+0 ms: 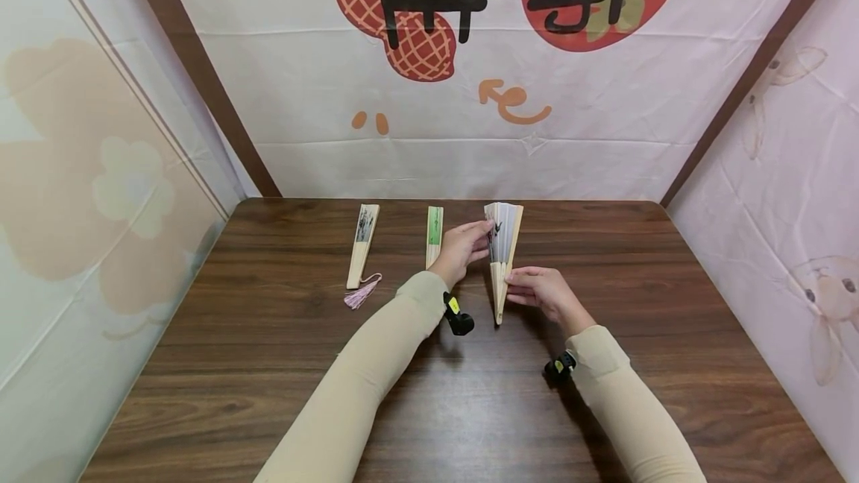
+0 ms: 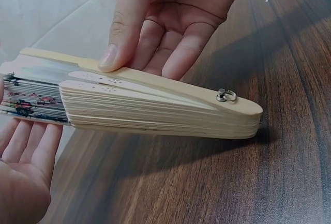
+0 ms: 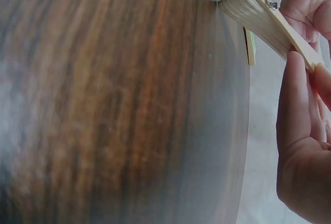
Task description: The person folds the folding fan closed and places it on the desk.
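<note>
A bamboo folding fan [image 1: 503,248] with a white paper leaf stands slightly spread on the table, its pivot end down. My left hand [image 1: 483,235] holds the leaf's left edge between thumb and fingers. My right hand [image 1: 518,286] pinches the sticks low down. In the left wrist view the right thumb [image 2: 120,32] presses the top guard stick of the fan [image 2: 155,107], near the metal rivet [image 2: 226,95]. The left fingers [image 2: 26,157] lie under the paper end. The right wrist view has the fan's pivot end [image 3: 256,12] touching the wood and my right hand [image 3: 302,131] round the sticks.
Two closed fans lie at the back of the dark wooden table [image 1: 268,364]: one with a pink tassel [image 1: 362,252] on the left and a green one [image 1: 434,233] beside my left hand. Cloth walls close in the table at the back and sides.
</note>
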Demonstrator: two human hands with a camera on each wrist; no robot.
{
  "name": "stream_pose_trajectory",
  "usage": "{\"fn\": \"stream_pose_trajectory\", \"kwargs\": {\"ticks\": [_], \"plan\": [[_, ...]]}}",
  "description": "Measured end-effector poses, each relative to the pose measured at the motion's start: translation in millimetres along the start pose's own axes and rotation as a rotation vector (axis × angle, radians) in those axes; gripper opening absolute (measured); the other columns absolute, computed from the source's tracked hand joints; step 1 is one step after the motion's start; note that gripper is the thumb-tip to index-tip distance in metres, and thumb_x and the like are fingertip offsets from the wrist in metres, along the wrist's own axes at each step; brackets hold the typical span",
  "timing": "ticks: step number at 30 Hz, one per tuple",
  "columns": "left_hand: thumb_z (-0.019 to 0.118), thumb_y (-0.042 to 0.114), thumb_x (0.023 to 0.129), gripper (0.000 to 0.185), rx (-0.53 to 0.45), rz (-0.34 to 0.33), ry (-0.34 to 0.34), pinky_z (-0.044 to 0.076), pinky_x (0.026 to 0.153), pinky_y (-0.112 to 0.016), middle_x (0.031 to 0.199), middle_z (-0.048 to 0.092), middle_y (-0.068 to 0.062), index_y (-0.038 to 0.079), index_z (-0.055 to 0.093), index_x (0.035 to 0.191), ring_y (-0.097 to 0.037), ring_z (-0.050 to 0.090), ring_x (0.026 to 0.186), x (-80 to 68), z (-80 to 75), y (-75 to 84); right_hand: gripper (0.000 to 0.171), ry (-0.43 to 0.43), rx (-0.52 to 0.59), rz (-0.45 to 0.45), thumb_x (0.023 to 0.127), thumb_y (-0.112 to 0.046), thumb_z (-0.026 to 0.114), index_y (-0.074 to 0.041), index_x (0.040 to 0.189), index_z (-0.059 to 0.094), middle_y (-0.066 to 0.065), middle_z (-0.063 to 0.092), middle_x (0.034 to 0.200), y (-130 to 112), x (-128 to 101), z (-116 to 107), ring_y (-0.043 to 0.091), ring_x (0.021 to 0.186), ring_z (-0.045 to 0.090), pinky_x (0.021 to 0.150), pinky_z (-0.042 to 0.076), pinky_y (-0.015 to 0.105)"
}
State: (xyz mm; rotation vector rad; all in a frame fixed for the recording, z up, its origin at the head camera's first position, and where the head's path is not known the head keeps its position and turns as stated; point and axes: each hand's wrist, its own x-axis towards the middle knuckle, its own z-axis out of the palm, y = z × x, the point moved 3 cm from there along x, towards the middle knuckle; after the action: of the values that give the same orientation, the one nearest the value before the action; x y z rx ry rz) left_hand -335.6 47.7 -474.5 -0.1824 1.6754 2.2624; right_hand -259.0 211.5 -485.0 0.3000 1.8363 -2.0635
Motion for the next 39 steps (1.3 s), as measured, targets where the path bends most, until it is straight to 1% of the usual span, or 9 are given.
{"fn": "stream_pose_trajectory", "kwargs": {"ticks": [7,11,16,18,25,31,35,39], "plan": [[0.076,0.024,0.090,0.042,-0.001,0.004,0.012,0.059,0.097,-0.039,0.124,0.069,-0.015,0.004,0.067,0.126,-0.024,0.067,0.110,1.4,-0.2,-1.3,0.023,-0.010,-0.003,-0.002,0.095,0.000,0.062,-0.015,0.081,0.072,-0.003,0.073,0.076,0.9,1.9,0.1,0.009,0.072,0.071,0.074,0.064,0.028],[0.075,0.023,0.090,0.043,-0.007,0.005,0.016,0.058,0.098,-0.040,0.126,0.067,-0.017,0.004,0.065,0.127,-0.027,0.066,0.113,1.0,-0.2,-1.3,0.022,-0.010,-0.005,-0.006,0.095,-0.001,0.063,-0.015,0.081,0.073,-0.003,0.074,0.076,0.8,2.7,0.7,0.009,0.072,0.071,0.073,0.064,0.028],[0.075,0.021,0.090,0.045,0.003,-0.007,0.015,0.058,0.098,-0.039,0.128,0.066,-0.019,0.003,0.063,0.130,-0.029,0.065,0.116,-0.2,0.1,-2.3,0.019,0.004,-0.044,0.003,0.095,-0.003,0.064,-0.014,0.084,0.074,-0.003,0.074,0.077,1.5,3.2,1.3,0.011,0.073,0.072,0.076,0.064,0.031],[0.075,0.020,0.090,0.044,0.004,-0.010,0.018,0.058,0.098,-0.039,0.128,0.066,-0.019,0.004,0.064,0.130,-0.029,0.065,0.116,-0.3,0.0,-2.6,0.017,0.017,-0.058,0.010,0.095,-0.004,0.065,-0.013,0.084,0.074,-0.004,0.074,0.078,1.8,3.5,1.8,0.011,0.073,0.072,0.077,0.064,0.032],[0.075,0.019,0.090,0.041,-0.010,0.001,0.028,0.059,0.097,-0.039,0.126,0.067,-0.018,0.003,0.065,0.127,-0.026,0.067,0.111,0.6,0.4,-2.2,0.013,0.007,-0.061,-0.011,0.095,-0.004,0.065,-0.010,0.089,0.075,-0.003,0.074,0.079,-0.2,4.2,5.4,0.011,0.073,0.071,0.078,0.064,0.033],[0.074,0.020,0.091,0.042,-0.012,-0.012,0.024,0.058,0.098,-0.039,0.128,0.066,-0.017,0.004,0.065,0.129,-0.025,0.066,0.112,0.2,-0.1,-4.7,0.011,0.029,-0.068,0.008,0.094,-0.005,0.067,-0.010,0.089,0.076,-0.003,0.074,0.078,1.4,3.3,5.8,0.012,0.072,0.071,0.075,0.065,0.032],[0.075,0.020,0.090,0.043,-0.008,-0.012,0.021,0.059,0.097,-0.038,0.127,0.067,-0.017,0.004,0.064,0.129,-0.026,0.067,0.112,0.0,-0.4,-3.5,0.008,0.028,-0.067,-0.003,0.093,-0.005,0.068,-0.005,0.094,0.076,-0.002,0.074,0.079,0.8,4.6,5.1,0.012,0.074,0.071,0.077,0.065,0.033],[0.076,0.021,0.090,0.044,0.002,-0.017,0.025,0.059,0.096,-0.037,0.126,0.068,-0.016,0.005,0.065,0.129,-0.026,0.067,0.111,-0.1,0.2,-2.9,0.013,0.032,-0.075,-0.010,0.092,-0.004,0.069,0.002,0.102,0.074,-0.002,0.074,0.080,-0.1,4.6,4.6,0.012,0.075,0.071,0.079,0.064,0.035]]}}
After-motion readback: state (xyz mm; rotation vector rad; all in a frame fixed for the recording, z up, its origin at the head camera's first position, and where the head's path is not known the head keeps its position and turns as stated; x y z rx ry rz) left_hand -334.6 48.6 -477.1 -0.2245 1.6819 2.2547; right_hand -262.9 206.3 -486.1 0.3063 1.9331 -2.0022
